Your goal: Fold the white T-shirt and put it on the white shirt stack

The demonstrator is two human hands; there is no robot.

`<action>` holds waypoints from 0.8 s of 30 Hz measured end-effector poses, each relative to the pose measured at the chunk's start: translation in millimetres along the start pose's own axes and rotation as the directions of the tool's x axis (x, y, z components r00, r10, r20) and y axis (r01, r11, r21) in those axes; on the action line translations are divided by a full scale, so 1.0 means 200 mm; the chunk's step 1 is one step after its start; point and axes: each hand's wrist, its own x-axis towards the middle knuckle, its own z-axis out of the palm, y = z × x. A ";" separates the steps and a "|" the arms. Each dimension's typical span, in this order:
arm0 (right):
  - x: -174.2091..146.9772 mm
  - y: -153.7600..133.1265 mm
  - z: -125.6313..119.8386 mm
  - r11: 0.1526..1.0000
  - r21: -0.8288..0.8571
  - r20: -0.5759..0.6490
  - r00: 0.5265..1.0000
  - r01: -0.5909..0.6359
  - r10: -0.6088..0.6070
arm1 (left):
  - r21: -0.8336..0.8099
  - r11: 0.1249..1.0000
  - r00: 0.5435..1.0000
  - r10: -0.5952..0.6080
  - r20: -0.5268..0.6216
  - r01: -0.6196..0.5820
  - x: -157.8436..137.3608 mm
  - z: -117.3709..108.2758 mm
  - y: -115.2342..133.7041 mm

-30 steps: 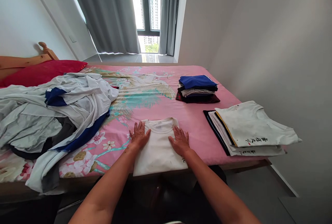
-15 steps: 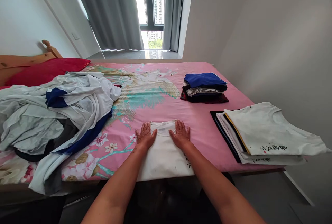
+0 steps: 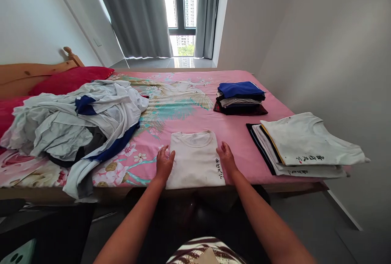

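A white T-shirt (image 3: 194, 162) lies folded into a rectangle at the bed's front edge, collar to the far side, with black characters down its right side. Beside its left edge is my left hand (image 3: 165, 161), fingers apart and curved, holding nothing. My right hand (image 3: 226, 157) is at the opposite edge, fingers loosely spread, also without anything in it. Whether the fingertips touch the cloth I cannot tell.
A heap of crumpled clothes (image 3: 82, 121) covers the bed's left side near a red pillow (image 3: 73, 80). To the right are a stack of folded white shirts (image 3: 308, 144) and, farther back, a dark stack topped by a blue garment (image 3: 241, 89). The pink floral bedsheet (image 3: 195, 119) lies beneath.
Both hands have lifted from flat on the T-shirt's collar area and moved apart to its sides. The whole shirt front now shows. The view has shifted slightly.
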 end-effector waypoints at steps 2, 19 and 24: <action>-0.17 0.05 -0.10 0.966 0.242 -0.009 0.996 -0.089 0.094 | -0.208 0.975 0.996 -0.084 -0.025 0.077 -0.26 -0.08 -0.01; -0.66 -0.04 -0.18 0.815 0.220 0.167 0.844 -0.537 0.511 | -0.586 0.239 0.630 -0.373 0.681 0.774 -0.77 0.17 0.17; -0.63 -0.05 -0.13 0.776 0.293 0.183 0.830 -0.558 0.527 | -0.661 0.031 0.617 -0.390 0.683 0.750 -0.76 0.23 0.23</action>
